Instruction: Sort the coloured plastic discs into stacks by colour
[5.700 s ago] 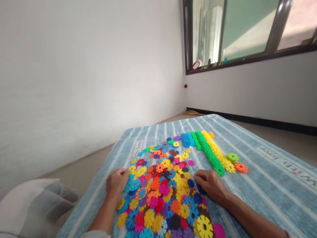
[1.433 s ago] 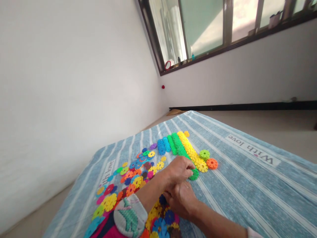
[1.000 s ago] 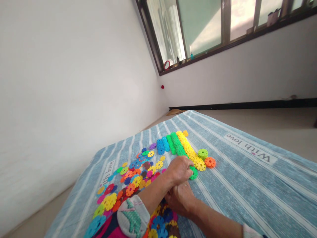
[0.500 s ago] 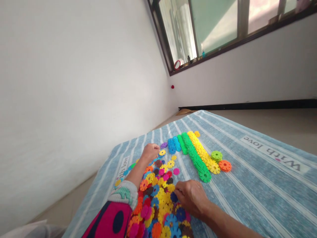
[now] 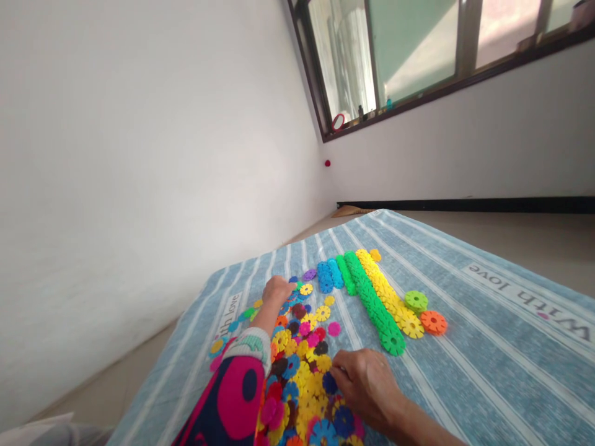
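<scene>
A heap of loose colourful flower-shaped plastic discs (image 5: 304,362) lies on a blue striped blanket (image 5: 488,353). My left hand (image 5: 276,290) reaches to the heap's far edge, its fingers curled down onto small blue and green discs. At the heap's near right edge my right hand (image 5: 367,384) rests with bent fingers, their tips beside a dark blue disc (image 5: 329,383). What either hand holds is hidden. Beyond lie sorted rows: short blue rows (image 5: 326,275), a long green row (image 5: 372,303) and a yellow row (image 5: 390,297).
A light green disc (image 5: 416,300) and an orange disc (image 5: 433,322) lie singly right of the yellow row. A white wall stands at the left. A window (image 5: 418,49) with small items on its sill is far behind. Bare floor (image 5: 534,248) lies beyond the blanket.
My left hand left the near end of the green row, crossed left and now sits at the heap's far edge. My right hand has stayed on the heap's near right side.
</scene>
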`<action>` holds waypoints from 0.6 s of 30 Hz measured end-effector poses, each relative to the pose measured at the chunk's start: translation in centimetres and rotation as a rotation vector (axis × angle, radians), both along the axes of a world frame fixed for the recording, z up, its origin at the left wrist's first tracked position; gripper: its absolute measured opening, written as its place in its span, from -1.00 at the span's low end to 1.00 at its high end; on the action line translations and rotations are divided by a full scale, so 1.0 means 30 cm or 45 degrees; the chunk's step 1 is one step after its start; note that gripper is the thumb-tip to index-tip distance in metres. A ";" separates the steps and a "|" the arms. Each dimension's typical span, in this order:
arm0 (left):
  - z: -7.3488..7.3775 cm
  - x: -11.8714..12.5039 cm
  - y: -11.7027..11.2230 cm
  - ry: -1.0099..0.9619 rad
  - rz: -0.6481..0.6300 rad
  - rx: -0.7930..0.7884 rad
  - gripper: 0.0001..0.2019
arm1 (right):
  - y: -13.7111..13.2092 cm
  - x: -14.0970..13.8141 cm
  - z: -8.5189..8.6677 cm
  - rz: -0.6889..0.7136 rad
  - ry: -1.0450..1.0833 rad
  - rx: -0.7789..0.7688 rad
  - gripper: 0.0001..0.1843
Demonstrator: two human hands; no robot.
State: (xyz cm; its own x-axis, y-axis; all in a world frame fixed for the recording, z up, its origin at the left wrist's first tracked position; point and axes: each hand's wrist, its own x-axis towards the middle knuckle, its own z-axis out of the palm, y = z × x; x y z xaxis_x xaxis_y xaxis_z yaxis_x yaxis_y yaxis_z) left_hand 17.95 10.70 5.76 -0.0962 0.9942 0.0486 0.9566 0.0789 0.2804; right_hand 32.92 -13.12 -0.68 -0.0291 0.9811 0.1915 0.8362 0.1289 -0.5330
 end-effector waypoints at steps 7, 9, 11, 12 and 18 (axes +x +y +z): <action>-0.018 0.040 0.044 0.021 0.029 -0.018 -0.76 | 0.002 0.002 -0.009 0.005 -0.007 -0.024 -0.70; -0.021 0.035 0.052 0.011 0.031 -0.020 -0.77 | 0.002 0.002 -0.008 -0.003 -0.007 -0.036 -0.70; -0.023 0.027 0.055 0.000 0.033 -0.023 -0.76 | 0.003 0.002 -0.006 -0.005 -0.006 -0.039 -0.69; -0.024 0.024 0.054 -0.005 0.033 -0.023 -0.75 | 0.004 0.001 -0.005 -0.005 -0.005 -0.039 -0.69; -0.016 0.008 0.015 -0.065 0.004 -0.008 -0.81 | 0.004 0.002 0.006 0.002 -0.023 -0.026 -0.70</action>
State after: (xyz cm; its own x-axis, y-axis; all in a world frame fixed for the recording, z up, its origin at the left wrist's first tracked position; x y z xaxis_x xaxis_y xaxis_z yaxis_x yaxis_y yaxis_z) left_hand 18.19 11.16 5.27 -0.1013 0.9942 0.0374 0.9409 0.0835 0.3282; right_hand 32.99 -13.01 -0.51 -0.0338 0.9847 0.1711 0.8455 0.1195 -0.5205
